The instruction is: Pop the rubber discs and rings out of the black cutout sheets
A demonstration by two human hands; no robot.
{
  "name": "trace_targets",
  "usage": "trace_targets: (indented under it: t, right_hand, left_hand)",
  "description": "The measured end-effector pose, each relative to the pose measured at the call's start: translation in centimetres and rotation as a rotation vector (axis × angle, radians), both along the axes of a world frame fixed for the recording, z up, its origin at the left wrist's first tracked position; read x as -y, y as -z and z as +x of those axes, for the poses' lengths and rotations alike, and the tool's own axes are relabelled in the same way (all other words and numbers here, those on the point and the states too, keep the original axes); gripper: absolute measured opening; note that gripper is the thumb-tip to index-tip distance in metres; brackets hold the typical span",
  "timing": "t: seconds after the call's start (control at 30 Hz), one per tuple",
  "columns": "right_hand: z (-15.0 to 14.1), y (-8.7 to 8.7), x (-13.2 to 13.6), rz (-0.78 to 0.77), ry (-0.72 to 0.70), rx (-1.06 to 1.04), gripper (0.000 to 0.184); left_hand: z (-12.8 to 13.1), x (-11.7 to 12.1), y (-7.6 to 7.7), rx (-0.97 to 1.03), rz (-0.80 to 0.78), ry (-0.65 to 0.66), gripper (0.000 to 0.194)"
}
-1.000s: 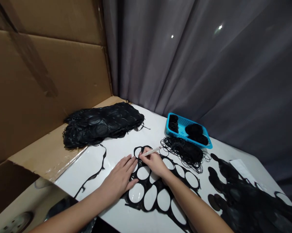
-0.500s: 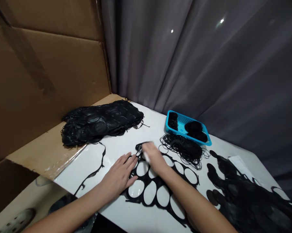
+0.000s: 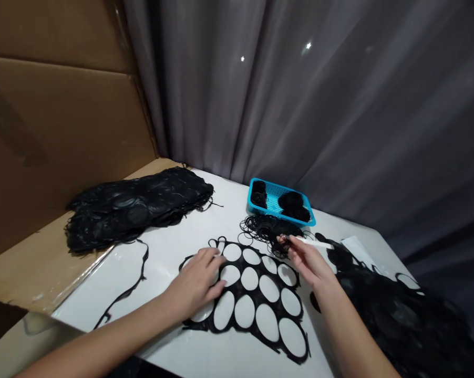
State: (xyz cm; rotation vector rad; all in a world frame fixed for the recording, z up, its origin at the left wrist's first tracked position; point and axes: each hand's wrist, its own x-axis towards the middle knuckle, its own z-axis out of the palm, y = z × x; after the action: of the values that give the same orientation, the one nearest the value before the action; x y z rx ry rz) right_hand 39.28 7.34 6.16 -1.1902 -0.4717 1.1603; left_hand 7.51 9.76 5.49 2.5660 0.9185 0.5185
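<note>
A thin black rubbery sheet (image 3: 256,312) with rows of large round holes lies flat on the white table. My left hand (image 3: 197,278) rests on the sheet's left part, fingers spread. My right hand (image 3: 310,260) is raised at the sheet's far right, closed around a slim white pen-like tool (image 3: 318,243); its tip points left, over a tangled heap of thin black rings (image 3: 266,227). Whether a ring hangs at the tip, I cannot tell. Behind the heap stands a blue basket (image 3: 274,190) with black bundles inside.
A thick stack of black sheets (image 3: 138,207) lies at the left, partly on cardboard (image 3: 35,273). A black strip (image 3: 132,286) trails across the table (image 3: 162,252). More black pieces (image 3: 394,310) pile up at the right, by a white paper (image 3: 357,249). A grey curtain (image 3: 280,105) hangs behind.
My right hand has moved right, from the sheet's far left edge to the ring heap, still with the white tool. My left hand stays on the sheet. The view has shifted right.
</note>
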Motion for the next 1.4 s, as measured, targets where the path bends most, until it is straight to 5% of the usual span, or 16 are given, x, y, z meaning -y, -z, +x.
trace_targets:
  t: [0.07, 0.17, 0.37, 0.77, 0.93, 1.1, 1.4]
  right_hand:
    - [0.6, -0.2, 1.7, -0.027, 0.013, -0.09, 0.023]
    - [1.8, -0.6, 3.8, -0.03, 0.053, -0.228, 0.022]
    - [5.4, -1.4, 8.5, -0.01, 0.102, -0.363, 0.015]
    - [9.1, -2.1, 10.4, 0.091, 0.281, -0.365, 0.024]
    - [5.9, -2.2, 10.8, 0.064, 0.128, -0.12, 0.027]
    - [2.2, -3.2, 10.2, 0.063, -0.048, 0.037, 0.034]
    - [-2.6, -3.1, 7.3, 0.039, -0.178, -0.184, 0.031]
  left_hand:
    - [3.8, 0.9, -0.1, 0.005, -0.07, 0.162, 0.049]
    - [9.7, 2.6, 1.9, -0.094, -0.099, 0.334, 0.063]
    - [16.2, 4.1, 6.2, -0.093, -0.175, 0.365, 0.089]
    - [26.5, 8.2, 4.3, 0.089, -0.236, 0.476, 0.062]
    - [23.4, 7.0, 0.7, 0.087, -0.223, 0.5, 0.057]
    - [16.6, 2.4, -3.0, 0.128, -0.485, 0.412, 0.025]
    - [12.4, -0.6, -2.3, 0.295, -0.538, 0.205, 0.024]
